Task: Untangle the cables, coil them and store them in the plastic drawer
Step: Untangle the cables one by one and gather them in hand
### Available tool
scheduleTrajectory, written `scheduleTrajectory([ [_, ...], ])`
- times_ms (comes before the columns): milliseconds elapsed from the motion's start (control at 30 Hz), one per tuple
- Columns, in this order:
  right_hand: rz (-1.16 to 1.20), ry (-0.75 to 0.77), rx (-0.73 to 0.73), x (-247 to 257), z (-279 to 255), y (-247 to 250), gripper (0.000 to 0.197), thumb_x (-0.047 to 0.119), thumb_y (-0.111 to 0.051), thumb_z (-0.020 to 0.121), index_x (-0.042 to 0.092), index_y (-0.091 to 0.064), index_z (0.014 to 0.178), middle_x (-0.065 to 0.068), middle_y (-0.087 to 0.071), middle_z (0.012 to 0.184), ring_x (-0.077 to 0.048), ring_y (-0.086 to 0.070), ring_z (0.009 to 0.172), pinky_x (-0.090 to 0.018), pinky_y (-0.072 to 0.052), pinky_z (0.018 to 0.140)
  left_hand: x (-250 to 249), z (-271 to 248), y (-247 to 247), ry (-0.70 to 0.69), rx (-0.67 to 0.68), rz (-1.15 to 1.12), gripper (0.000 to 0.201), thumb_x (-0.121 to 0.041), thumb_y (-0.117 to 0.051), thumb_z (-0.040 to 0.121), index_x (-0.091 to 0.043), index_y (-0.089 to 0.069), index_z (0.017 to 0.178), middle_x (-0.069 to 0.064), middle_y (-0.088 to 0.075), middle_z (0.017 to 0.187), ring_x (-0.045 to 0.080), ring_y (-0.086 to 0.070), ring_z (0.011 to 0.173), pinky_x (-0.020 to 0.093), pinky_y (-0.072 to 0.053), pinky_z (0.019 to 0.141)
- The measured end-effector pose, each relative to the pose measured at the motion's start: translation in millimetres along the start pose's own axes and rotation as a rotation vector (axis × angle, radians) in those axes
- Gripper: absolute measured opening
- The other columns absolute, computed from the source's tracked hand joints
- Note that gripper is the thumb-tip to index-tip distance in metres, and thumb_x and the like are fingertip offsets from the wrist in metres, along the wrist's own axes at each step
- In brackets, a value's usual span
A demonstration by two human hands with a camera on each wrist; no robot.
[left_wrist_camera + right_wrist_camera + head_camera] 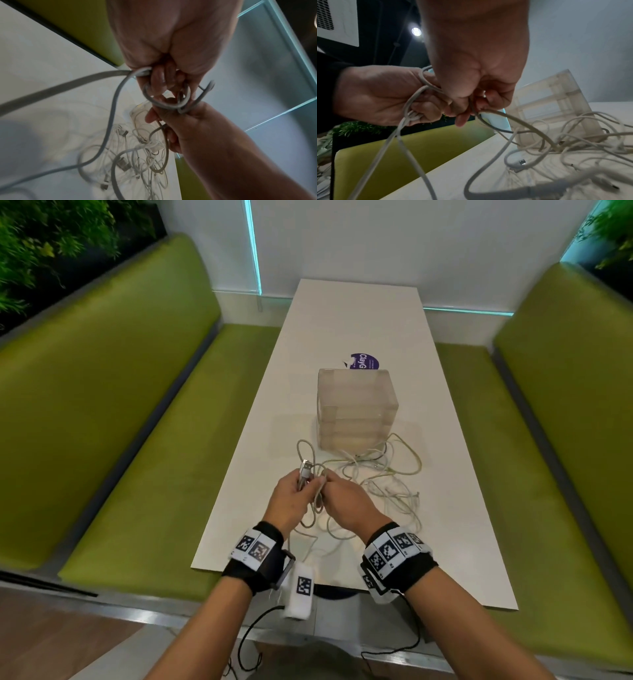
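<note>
A tangle of white and grey cables [373, 477] lies on the white table [356, 330] in front of a translucent plastic drawer unit [356, 409], whose drawers are closed. My left hand [294, 501] grips loops of a grey cable [164, 104] with its USB plug [306, 470] sticking up. My right hand [346, 501] pinches the same grey cable [505, 117] right beside the left hand, above the table's near half. More of the tangle [573, 142] trails from both hands down to the table, and the drawer unit [553, 97] stands behind it.
Green padded benches [120, 412] flank the table on both sides. A purple round sticker [364, 361] sits on the table behind the drawer unit. A white wall closes the far end.
</note>
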State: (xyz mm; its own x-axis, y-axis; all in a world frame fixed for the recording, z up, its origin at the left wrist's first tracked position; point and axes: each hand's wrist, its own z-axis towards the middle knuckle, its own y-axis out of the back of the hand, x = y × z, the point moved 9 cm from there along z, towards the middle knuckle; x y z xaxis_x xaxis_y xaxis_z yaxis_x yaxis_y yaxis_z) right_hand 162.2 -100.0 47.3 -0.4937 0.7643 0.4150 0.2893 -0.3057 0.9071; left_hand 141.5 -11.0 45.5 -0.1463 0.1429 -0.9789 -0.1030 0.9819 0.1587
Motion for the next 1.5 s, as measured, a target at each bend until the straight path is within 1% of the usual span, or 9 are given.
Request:
scheduleTrajectory([
  [133,0.045,0.005,-0.047,-4.5,-0.1,-0.7,0.026,0.017,-0.048,0.094,0.011,-0.057,0.117,-0.005,-0.059,0.115,-0.027,-0.060,0.097,-0.039,-0.051,0.078,-4.7,2.1,-0.5,-0.016,-0.018,-0.031,0.024,-0.014,-0.054,0.095,-0.013,-0.056,0.071,-0.012,-0.050,0.051,0.003,-0.043,0.045,0.020,-0.036,0.050],
  [500,0.144,-0.185,0.005,-71.7,3.6,-25.3,0.025,0.029,-0.055,0.094,0.007,-0.068,0.092,-0.002,-0.048,0.103,-0.014,-0.055,0.086,-0.031,-0.040,0.068,-47.0,-16.1,77.2,-0.137,-0.328,-0.178,0.021,-0.019,-0.054,0.095,-0.006,-0.049,0.079,-0.006,-0.035,0.053,0.007,-0.031,0.044,0.023,-0.032,0.044],
  [633,0.095,-0.054,-0.135,-51.0,7.3,-11.5,0.018,0.017,-0.053,0.093,0.010,-0.070,0.089,-0.001,-0.053,0.106,-0.018,-0.058,0.091,-0.031,-0.041,0.061,-25.5,-10.3,55.3,-0.127,-0.159,0.012,0.033,-0.019,-0.055,0.094,-0.009,-0.040,0.067,0.003,-0.035,0.062,0.013,-0.033,0.054,0.033,-0.033,0.057],
  [767,0.039,0.014,-0.144,-26.3,8.6,-5.4,0.011,0.015,-0.052,0.090,0.011,-0.062,0.088,-0.001,-0.053,0.104,-0.022,-0.053,0.092,-0.036,-0.045,0.065,6.5,-3.6,2.2,-0.004,0.094,0.240,0.022,-0.031,-0.059,0.092,-0.015,-0.057,0.077,0.001,-0.058,0.072,0.016,-0.051,0.068,0.033,-0.040,0.065],
  [933,0.580,-0.198,-0.178,-40.5,7.2,-3.8,0.012,0.023,-0.047,0.087,0.016,-0.046,0.078,0.003,-0.051,0.075,-0.015,-0.046,0.068,-0.039,-0.038,0.066,7.0,-1.7,-20.1,-0.020,0.148,0.333,0.023,-0.030,-0.055,0.093,-0.010,-0.057,0.081,-0.001,-0.053,0.066,0.012,-0.044,0.058,0.027,-0.033,0.055],
  [1033,0.506,-0.166,-0.139,-40.0,8.3,-5.7,0.016,0.018,-0.049,0.090,0.019,-0.044,0.075,0.004,-0.047,0.078,-0.012,-0.044,0.066,-0.034,-0.035,0.063,-1.9,-6.0,-18.8,-0.053,0.147,0.351,0.021,-0.021,-0.054,0.094,-0.008,-0.055,0.078,-0.005,-0.046,0.059,0.011,-0.040,0.053,0.020,-0.031,0.050],
  [1200,0.358,-0.287,-0.067,-89.2,10.9,-27.3,0.015,0.012,-0.049,0.090,0.006,-0.062,0.092,0.015,-0.045,0.082,-0.006,-0.048,0.075,-0.023,-0.035,0.066,-37.7,-18.0,10.3,-0.143,-0.004,0.276,0.029,-0.017,-0.055,0.093,-0.020,-0.045,0.065,-0.007,-0.042,0.052,0.011,-0.039,0.047,0.026,-0.036,0.049],
  [1300,0.294,-0.274,-0.089,-107.1,6.8,-28.3,0.013,0.001,-0.052,0.088,0.001,-0.066,0.089,-0.003,-0.050,0.092,-0.023,-0.054,0.088,-0.029,-0.042,0.072,-63.6,-24.9,42.5,-0.208,-0.177,0.191,0.036,-0.013,-0.053,0.094,-0.017,-0.039,0.061,-0.006,-0.035,0.050,0.004,-0.032,0.040,0.016,-0.029,0.041],
  [1500,0.260,-0.176,-0.152,-92.3,10.8,-12.6,0.019,0.014,-0.054,0.094,0.008,-0.070,0.102,-0.009,-0.064,0.104,-0.025,-0.059,0.098,-0.036,-0.046,0.082,-51.8,-24.4,69.4,-0.184,-0.277,0.148,0.037,-0.012,-0.051,0.095,-0.014,-0.034,0.062,0.000,-0.032,0.052,0.005,-0.031,0.037,0.019,-0.031,0.038],
])
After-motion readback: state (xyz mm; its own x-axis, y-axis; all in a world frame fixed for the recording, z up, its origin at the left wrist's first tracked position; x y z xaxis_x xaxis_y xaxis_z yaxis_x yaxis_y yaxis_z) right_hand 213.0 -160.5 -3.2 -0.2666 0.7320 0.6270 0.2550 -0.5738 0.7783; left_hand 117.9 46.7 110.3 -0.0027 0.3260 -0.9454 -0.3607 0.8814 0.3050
